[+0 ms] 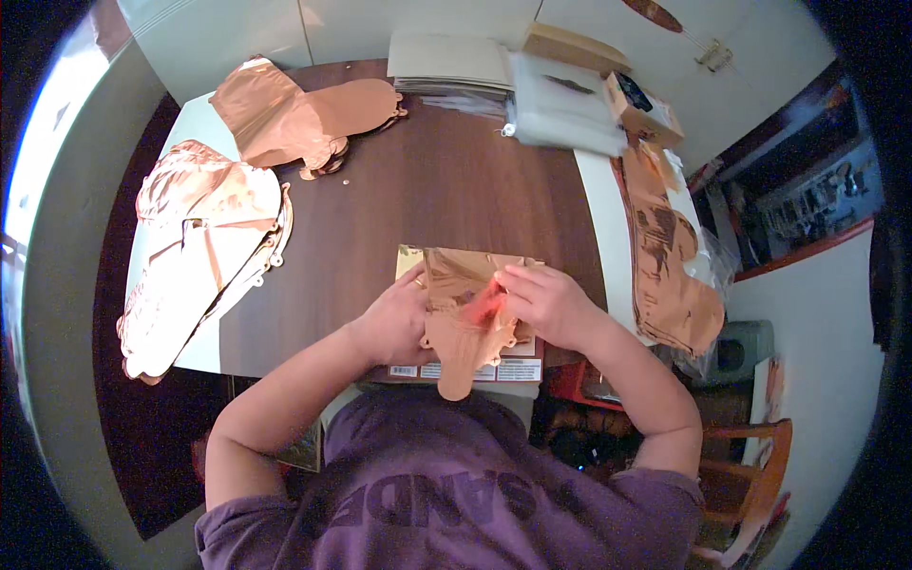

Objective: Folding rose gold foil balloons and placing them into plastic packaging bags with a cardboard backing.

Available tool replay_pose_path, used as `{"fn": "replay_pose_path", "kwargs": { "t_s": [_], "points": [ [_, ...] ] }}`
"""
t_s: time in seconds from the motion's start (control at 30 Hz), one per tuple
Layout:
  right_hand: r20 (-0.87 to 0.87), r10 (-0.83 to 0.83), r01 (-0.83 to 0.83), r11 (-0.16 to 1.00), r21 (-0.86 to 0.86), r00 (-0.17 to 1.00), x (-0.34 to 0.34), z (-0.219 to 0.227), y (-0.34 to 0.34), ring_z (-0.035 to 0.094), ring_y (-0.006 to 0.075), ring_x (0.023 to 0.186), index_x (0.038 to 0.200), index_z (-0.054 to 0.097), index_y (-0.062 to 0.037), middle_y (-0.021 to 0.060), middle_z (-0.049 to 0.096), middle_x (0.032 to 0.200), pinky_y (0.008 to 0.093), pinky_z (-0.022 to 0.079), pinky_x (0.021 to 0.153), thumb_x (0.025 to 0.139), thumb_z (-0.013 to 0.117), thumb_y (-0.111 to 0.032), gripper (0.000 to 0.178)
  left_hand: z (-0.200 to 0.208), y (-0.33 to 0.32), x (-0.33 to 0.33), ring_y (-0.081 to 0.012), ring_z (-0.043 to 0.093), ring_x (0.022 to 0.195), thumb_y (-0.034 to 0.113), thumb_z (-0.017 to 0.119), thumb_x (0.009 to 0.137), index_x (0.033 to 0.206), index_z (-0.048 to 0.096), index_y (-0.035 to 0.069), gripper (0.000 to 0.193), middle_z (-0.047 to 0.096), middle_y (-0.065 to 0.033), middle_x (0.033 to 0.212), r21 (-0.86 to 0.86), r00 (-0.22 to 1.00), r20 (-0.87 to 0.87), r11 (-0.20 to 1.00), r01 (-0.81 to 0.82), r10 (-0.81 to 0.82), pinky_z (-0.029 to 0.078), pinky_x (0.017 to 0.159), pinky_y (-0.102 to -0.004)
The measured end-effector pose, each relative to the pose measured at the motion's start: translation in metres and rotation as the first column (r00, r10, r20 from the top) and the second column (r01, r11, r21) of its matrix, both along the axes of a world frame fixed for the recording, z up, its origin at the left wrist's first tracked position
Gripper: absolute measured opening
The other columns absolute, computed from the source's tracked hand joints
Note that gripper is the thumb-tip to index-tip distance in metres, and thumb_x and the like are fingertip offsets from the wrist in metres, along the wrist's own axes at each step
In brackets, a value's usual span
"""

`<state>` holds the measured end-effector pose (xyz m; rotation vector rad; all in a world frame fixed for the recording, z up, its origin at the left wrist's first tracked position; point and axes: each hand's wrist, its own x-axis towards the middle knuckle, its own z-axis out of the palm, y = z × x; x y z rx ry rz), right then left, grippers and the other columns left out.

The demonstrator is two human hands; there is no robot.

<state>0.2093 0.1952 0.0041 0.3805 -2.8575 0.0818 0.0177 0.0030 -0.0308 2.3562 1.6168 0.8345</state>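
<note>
Dark brown wood forms the table (456, 180), which carries every item in view. Largest on it are the rose-gold foil stacks: one flat heap at far left (204, 252), lying spread so the sheets stay uncreased; a second pile at the far edge (294, 119); a third strip at right (670, 252), hanging partly off the white side board. Grey card sheets (451, 59) and clear plastic packets (565, 109) sit along the far edge beside a small brown box (644, 106), seemingly as stock set within reach. Near the person, a backing card (484, 369) lies at the table's near edge, serving as a work base. On it rests the foil balloon (463, 328), uninflated, its narrow neck pointing toward the person and overhanging the near edge. Left hand (394, 318) lies flat with fingers pressed down on the balloon's left side, apparently to steady it; a ring shows on one finger. Right hand (546, 299) has its fingertips drawn together, pinching a small red strip (486, 302) against the balloon's upper middle. Whether the strip is tape or ribbon cannot be determined.
</note>
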Motion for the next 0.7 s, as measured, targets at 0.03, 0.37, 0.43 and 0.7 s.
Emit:
{"fn": "replay_pose_path", "kwargs": {
  "t_s": [0.03, 0.37, 0.43, 0.7],
  "points": [
    [0.002, -0.005, 0.005, 1.000, 0.000, 1.000, 0.002, -0.005, 0.002, 0.062, 0.0271, 0.111, 0.088, 0.064, -0.0038, 0.0112, 0.065, 0.115, 0.0384, 0.053, 0.091, 0.076, 0.060, -0.009, 0.013, 0.002, 0.002, 0.003, -0.0331, 0.043, 0.131, 0.034, 0.074, 0.070, 0.125, 0.060, 0.013, 0.061, 0.054, -0.0112, 0.133, 0.000, 1.000, 0.002, 1.000, 0.005, -0.005, 0.027, 0.114, -0.0524],
    [0.054, 0.024, -0.022, 0.999, -0.037, 0.998, 0.007, -0.004, 0.006, 0.061, 0.0295, 0.112, 0.091, 0.063, -0.0013, 0.0173, 0.062, 0.119, 0.0378, 0.052, 0.094, 0.075, 0.061, -0.012, 0.019, 0.031, -0.003, -0.019, -0.0369, 0.048, 0.118, 0.044, 0.057, 0.079, 0.115, 0.055, 0.001, 0.055, 0.053, -0.0197, 0.120, 0.131, 0.969, 0.109, 0.963, -0.236, 0.223, 0.031, 0.103, -0.0502],
    [0.087, 0.013, -0.009, 0.999, -0.042, 0.996, 0.009, 0.003, 0.002, 0.060, 0.0317, 0.112, 0.091, 0.064, -0.0006, 0.0189, 0.062, 0.118, 0.0396, 0.050, 0.097, 0.074, 0.062, -0.015, 0.022, 0.023, 0.007, -0.012, -0.0386, 0.026, 0.142, 0.061, 0.044, 0.089, 0.146, 0.032, -0.002, 0.085, 0.032, -0.0231, 0.151, 0.017, 0.985, -0.141, 0.995, -0.102, 0.104, 0.015, 0.117, -0.0520],
    [0.341, -0.294, 0.338, 0.938, -0.074, 0.893, 0.051, 0.062, -0.078, 0.039, 0.0413, 0.132, 0.118, 0.056, 0.0031, 0.0261, 0.048, 0.132, 0.0580, 0.023, 0.112, 0.066, 0.077, -0.041, 0.072, 0.001, -0.014, 0.014, -0.0400, 0.031, 0.139, 0.069, 0.037, 0.088, 0.142, 0.036, -0.004, 0.091, 0.035, -0.0244, 0.149, -0.046, 0.945, -0.305, 0.989, -0.139, 0.119, 0.018, 0.115, -0.0517]
  ]
}}
